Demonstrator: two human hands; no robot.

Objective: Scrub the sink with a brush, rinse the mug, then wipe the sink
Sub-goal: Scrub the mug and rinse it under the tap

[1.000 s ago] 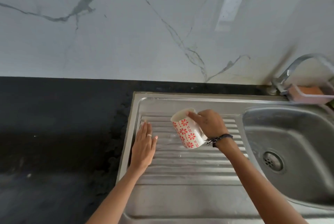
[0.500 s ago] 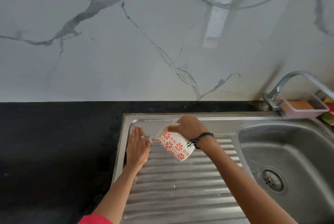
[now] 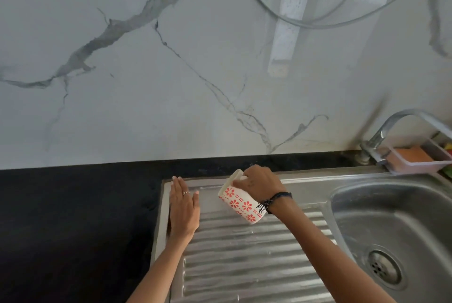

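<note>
No legible text, labels, brands or nos. anywhere, mug (image 3: 241, 205) at 6 o'clock bears red flower pattern only, no lettering.

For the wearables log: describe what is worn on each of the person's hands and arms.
The left hand wears a thin silver-coloured ring on one finger; its nails look pale. The right hand has a small dark mark on its back, and its wrist carries a dark braided bracelet with loose thread ends. Both forearms are bare, with no sleeves in view.
</note>
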